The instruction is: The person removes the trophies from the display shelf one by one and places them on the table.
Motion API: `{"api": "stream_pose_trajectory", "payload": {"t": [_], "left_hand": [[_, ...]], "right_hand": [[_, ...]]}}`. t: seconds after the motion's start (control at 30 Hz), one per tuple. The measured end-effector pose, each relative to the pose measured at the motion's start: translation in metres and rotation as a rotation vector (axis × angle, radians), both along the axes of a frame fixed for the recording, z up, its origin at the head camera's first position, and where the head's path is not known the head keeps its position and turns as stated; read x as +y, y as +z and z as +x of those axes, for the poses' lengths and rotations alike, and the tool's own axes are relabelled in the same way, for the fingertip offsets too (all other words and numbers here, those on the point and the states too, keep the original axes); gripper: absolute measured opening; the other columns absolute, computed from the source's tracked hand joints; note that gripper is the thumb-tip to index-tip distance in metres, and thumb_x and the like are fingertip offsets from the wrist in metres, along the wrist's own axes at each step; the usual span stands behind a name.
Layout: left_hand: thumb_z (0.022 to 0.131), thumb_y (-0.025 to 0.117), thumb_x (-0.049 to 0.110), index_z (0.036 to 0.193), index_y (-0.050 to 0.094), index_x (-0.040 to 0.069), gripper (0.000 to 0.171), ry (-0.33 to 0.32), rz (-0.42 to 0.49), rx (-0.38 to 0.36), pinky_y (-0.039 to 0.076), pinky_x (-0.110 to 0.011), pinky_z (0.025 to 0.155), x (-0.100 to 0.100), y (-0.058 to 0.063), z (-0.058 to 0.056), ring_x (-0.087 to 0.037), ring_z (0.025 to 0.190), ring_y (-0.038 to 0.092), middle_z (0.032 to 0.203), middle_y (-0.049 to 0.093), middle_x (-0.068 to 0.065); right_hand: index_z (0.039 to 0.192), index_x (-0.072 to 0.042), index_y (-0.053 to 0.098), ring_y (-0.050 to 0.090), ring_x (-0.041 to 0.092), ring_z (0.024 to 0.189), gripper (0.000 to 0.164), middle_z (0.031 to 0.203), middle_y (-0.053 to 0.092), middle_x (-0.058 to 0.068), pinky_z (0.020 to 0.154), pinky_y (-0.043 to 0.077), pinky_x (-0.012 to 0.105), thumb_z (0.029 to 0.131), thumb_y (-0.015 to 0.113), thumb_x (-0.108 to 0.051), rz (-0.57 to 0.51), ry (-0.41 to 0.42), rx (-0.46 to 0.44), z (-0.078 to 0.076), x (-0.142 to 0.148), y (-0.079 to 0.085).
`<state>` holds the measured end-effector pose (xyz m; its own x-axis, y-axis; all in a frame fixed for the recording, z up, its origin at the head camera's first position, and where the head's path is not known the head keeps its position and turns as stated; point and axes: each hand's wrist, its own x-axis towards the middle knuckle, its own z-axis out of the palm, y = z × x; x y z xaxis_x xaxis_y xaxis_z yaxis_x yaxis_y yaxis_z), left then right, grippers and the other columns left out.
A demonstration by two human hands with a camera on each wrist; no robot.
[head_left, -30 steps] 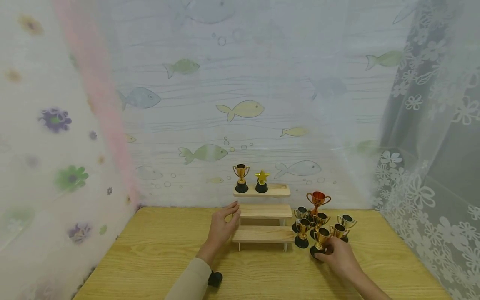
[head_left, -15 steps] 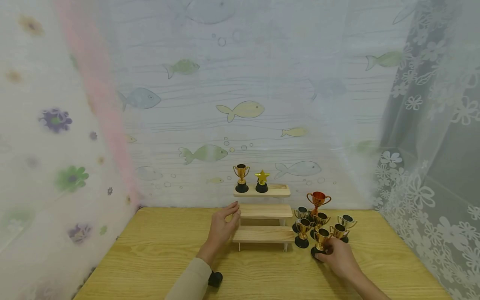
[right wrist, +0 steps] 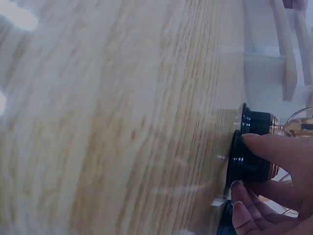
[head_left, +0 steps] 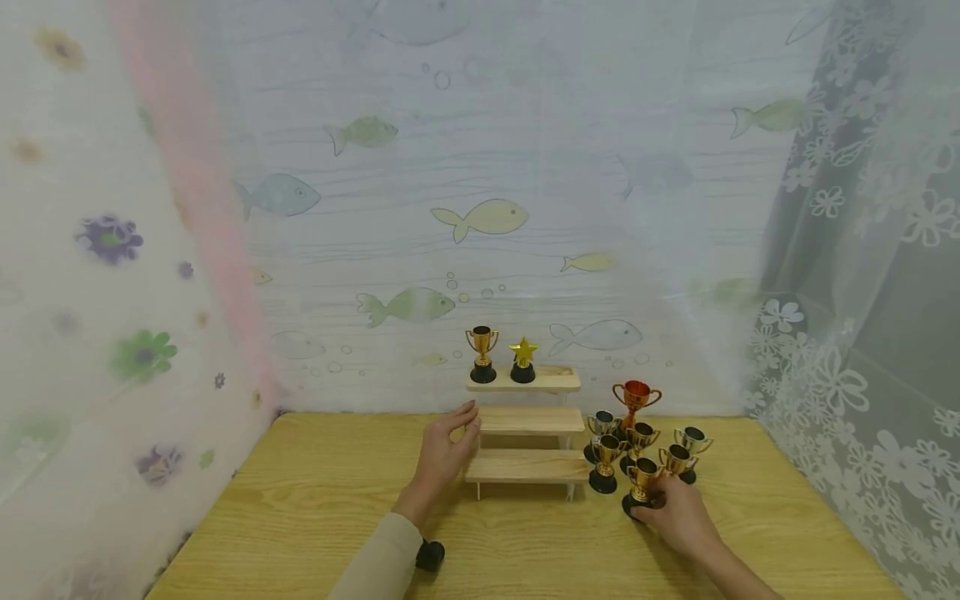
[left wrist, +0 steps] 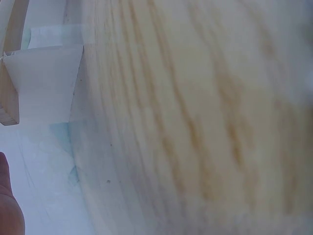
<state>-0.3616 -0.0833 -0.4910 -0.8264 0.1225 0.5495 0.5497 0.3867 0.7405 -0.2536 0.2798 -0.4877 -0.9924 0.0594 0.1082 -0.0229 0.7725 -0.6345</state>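
Note:
A three-tier wooden display stand (head_left: 528,467) stands on the table. On its top step are a gold trophy cup (head_left: 482,342) and a gold star trophy (head_left: 523,353), both on black bases. My left hand (head_left: 444,450) rests against the left end of the middle step, its fingers extended. My right hand (head_left: 681,510) pinches the black base (right wrist: 254,161) of a small gold trophy cup (head_left: 642,477) with thumb and fingers. The right wrist view shows that base at the table surface, another black base (right wrist: 254,120) behind it.
Right of the stand, several trophies cluster around the held one: a red cup (head_left: 636,397) at the back, a silver cup (head_left: 603,423), and gold cups (head_left: 607,454). A black object (head_left: 431,555) lies by my left sleeve (head_left: 382,554). Patterned curtains (head_left: 487,150) enclose the table (head_left: 322,500).
Almost nothing differs. The whole head view has shifted very slightly; both hands stay where they were, the right still holding the same trophy cup.

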Motion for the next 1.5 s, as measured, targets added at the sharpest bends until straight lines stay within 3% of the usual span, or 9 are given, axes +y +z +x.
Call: {"api": "stream_pose_trajectory", "payload": {"t": [0.5, 0.97, 1.23, 1.5], "left_hand": [[0.102, 0.066, 0.024, 0.128, 0.07, 0.0, 0.036, 0.006, 0.006, 0.029, 0.046, -0.053, 0.109, 0.0, 0.001, -0.001, -0.031, 0.131, 0.059, 0.14, 0.063, -0.012], [0.102, 0.066, 0.024, 0.128, 0.07, -0.001, 0.036, 0.0, 0.004, 0.033, 0.045, -0.053, 0.109, 0.0, -0.001, -0.002, -0.032, 0.131, 0.059, 0.14, 0.063, -0.016], [0.103, 0.065, 0.025, 0.128, 0.071, 0.002, 0.035, 0.007, -0.001, -0.002, 0.044, -0.051, 0.11, 0.0, -0.003, -0.003, -0.028, 0.133, 0.057, 0.141, 0.062, -0.014], [0.102, 0.065, 0.025, 0.127, 0.071, 0.002, 0.034, 0.011, -0.003, 0.008, 0.045, -0.051, 0.109, 0.0, -0.002, -0.002, -0.029, 0.131, 0.058, 0.14, 0.063, -0.012]], "right_hand": [[0.098, 0.002, 0.074, 0.069, 0.027, 0.085, 0.031, 0.092, 0.072, 0.006, 0.073, 0.057, 0.045, 0.079, 0.087, -0.018, 0.018, -0.003, 0.008, -0.002, 0.002, -0.002], [0.109, 0.008, 0.072, 0.068, 0.039, 0.098, 0.043, 0.104, 0.073, 0.016, 0.084, 0.055, 0.054, 0.079, 0.087, -0.018, 0.044, 0.005, 0.018, 0.0, 0.004, -0.005], [0.108, 0.006, 0.072, 0.068, 0.025, 0.087, 0.041, 0.098, 0.073, 0.008, 0.075, 0.057, 0.044, 0.081, 0.086, -0.022, 0.009, -0.009, -0.019, 0.006, 0.005, 0.002], [0.1, 0.002, 0.073, 0.068, 0.023, 0.083, 0.036, 0.096, 0.071, 0.006, 0.072, 0.058, 0.042, 0.082, 0.086, -0.026, 0.001, -0.008, -0.045, 0.015, 0.005, 0.009]]}}
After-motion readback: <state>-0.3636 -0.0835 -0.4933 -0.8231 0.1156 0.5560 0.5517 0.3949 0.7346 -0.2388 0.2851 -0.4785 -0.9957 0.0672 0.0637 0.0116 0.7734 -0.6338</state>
